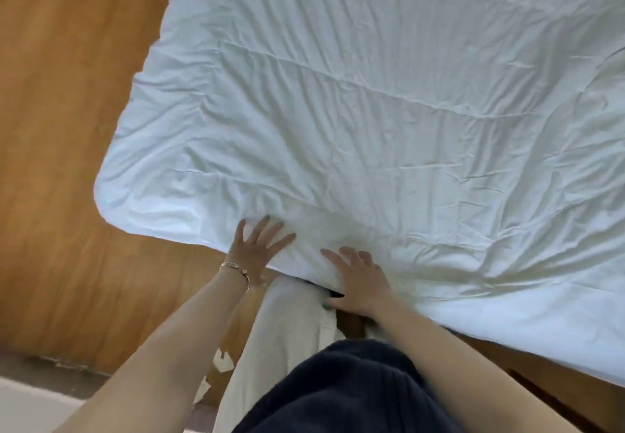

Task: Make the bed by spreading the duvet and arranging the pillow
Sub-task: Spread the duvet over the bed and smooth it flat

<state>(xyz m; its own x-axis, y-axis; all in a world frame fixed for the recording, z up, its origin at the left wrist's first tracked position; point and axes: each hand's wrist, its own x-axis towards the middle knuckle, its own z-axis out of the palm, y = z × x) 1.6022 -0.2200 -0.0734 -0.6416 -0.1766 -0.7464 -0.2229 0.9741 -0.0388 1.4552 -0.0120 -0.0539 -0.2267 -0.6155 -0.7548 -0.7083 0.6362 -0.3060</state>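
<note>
A white, wrinkled duvet (372,111) lies spread over the bed and fills most of the view. Its near edge runs diagonally in front of me, with a rounded corner at the left. My left hand (258,248), with a bracelet on the wrist, lies flat with spread fingers on the duvet close to that edge. My right hand (362,280) rests flat on the duvet's edge a little to the right, its thumb over the rim. Neither hand holds any fabric. No pillow is in view.
Wooden floor (67,128) stretches along the bed's left side. The wooden bed frame (527,365) shows under the duvet at lower right. My light trousers and dark top are at the bottom, right against the bed's edge.
</note>
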